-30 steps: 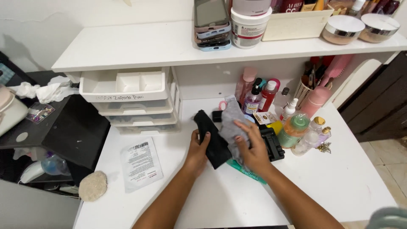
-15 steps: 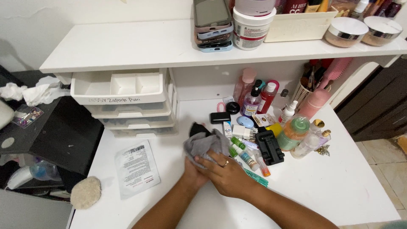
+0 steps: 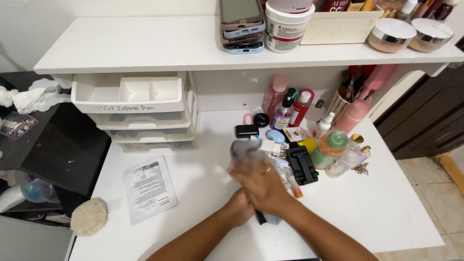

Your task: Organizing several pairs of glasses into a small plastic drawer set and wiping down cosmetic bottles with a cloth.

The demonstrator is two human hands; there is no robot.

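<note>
Our right hand point(image 3: 263, 186) lies over the left hand point(image 3: 240, 209), fingers curled and pressed together around a grey pouch point(image 3: 244, 150) that juts up and away from them, motion-blurred; a dark end point(image 3: 261, 217) of it shows below the wrists, so its long axis runs roughly toward and away from us. We cannot tell how the left fingers sit beneath. Just right of the knuckles lie small tubes point(image 3: 292, 186) and a black folding stand point(image 3: 302, 165), crowding that side. Leftward the white tabletop point(image 3: 203, 193) is open as far as the printed sachet point(image 3: 149, 187); the drawer unit point(image 3: 140, 111) stands beyond.
</note>
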